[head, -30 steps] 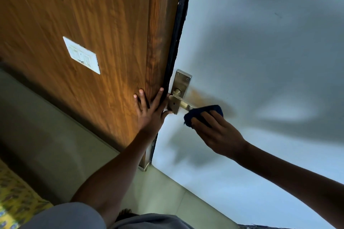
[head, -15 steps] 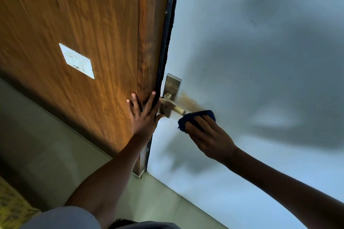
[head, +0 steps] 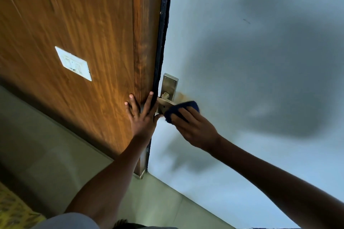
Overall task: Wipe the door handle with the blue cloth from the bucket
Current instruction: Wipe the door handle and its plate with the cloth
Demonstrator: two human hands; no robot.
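A brass lever door handle (head: 163, 103) on a metal backplate (head: 169, 85) is fixed to the pale blue door (head: 251, 61). My right hand (head: 193, 128) grips the blue cloth (head: 183, 108) and presses it over the lever, hiding most of it. My left hand (head: 142, 115) lies flat with spread fingers against the door's dark edge and the wooden panel (head: 83, 24), just left of the handle. The bucket is not in view.
A white switch plate (head: 74, 63) is set in the wooden panel to the left. Pale floor tiles (head: 46, 163) run below. A yellow patterned fabric (head: 13, 212) shows at the bottom left corner.
My right hand has slid the cloth along the lever toward the backplate, covering more of it. The view has shifted slightly; my left hand stays flat on the door edge.
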